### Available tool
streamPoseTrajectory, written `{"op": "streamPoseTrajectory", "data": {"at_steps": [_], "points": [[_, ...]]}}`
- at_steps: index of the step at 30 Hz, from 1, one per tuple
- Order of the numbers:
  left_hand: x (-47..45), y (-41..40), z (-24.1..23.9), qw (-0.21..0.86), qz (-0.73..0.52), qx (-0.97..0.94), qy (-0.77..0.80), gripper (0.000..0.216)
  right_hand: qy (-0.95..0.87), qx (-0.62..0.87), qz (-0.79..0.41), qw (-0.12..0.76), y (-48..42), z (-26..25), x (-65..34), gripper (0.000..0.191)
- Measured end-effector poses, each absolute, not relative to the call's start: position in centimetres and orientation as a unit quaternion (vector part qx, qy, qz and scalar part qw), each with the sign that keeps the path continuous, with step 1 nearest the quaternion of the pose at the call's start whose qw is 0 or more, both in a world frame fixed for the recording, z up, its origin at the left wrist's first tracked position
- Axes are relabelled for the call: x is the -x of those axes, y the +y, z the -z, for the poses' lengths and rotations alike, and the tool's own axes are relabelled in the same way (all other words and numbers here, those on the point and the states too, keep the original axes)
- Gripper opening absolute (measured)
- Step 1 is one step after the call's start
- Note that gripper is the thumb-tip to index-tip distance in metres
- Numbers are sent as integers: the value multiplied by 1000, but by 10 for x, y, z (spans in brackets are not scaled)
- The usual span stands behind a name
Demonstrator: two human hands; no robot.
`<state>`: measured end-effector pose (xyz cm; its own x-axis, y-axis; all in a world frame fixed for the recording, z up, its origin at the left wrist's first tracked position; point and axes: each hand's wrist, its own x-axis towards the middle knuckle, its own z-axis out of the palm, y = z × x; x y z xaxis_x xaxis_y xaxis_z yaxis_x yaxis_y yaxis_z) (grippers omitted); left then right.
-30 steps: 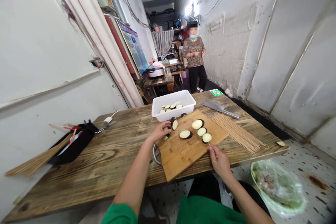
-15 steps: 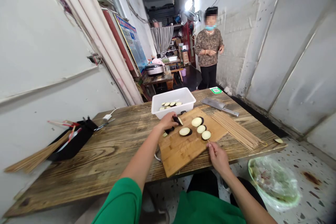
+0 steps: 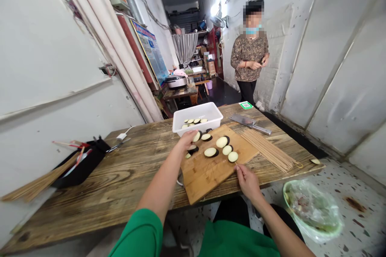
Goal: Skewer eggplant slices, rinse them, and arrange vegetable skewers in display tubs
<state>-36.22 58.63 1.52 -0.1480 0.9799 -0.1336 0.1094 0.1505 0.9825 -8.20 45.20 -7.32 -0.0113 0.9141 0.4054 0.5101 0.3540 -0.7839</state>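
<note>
My left hand (image 3: 187,139) is closed at the far left edge of the wooden cutting board (image 3: 208,178), its fingers on an upright eggplant slice (image 3: 197,136). My right hand (image 3: 247,178) pinches a thin bamboo skewer (image 3: 236,164) at the board's near right edge. The skewer's other end meets a round eggplant slice (image 3: 233,157), which touches a second slice (image 3: 227,149). More pale, dark-skinned slices lie flat on the board, among them a larger slice (image 3: 222,141) and an oval slice (image 3: 210,152). Part of the slices by my left hand is hidden.
Behind the board stands a white plastic tub (image 3: 197,114) with several slices inside. A cleaver (image 3: 249,122) and a bundle of bamboo skewers (image 3: 268,148) lie right. A black holder (image 3: 81,166) sits left. A bagged green basin (image 3: 313,209) is on the floor. A person (image 3: 250,56) stands beyond the table.
The dark piece at my left hand now shows as separate slices, one lying flat to the right of my fingers. My right hand stays on the skewer. The person behind has come nearer.
</note>
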Motion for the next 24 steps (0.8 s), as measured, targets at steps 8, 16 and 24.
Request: {"op": "streamPoseTrajectory", "data": {"at_steps": [8, 16, 24], "points": [[291, 586, -6, 670, -618, -185, 368, 27, -687, 489, -250, 476, 453, 75, 75, 39], [263, 586, 8, 647, -686, -92, 320, 13, -688, 477, -268, 477, 453, 72, 72, 47], [265, 584, 7, 621, -707, -106, 322, 1, -683, 485, -276, 471, 454, 72, 72, 45]]}}
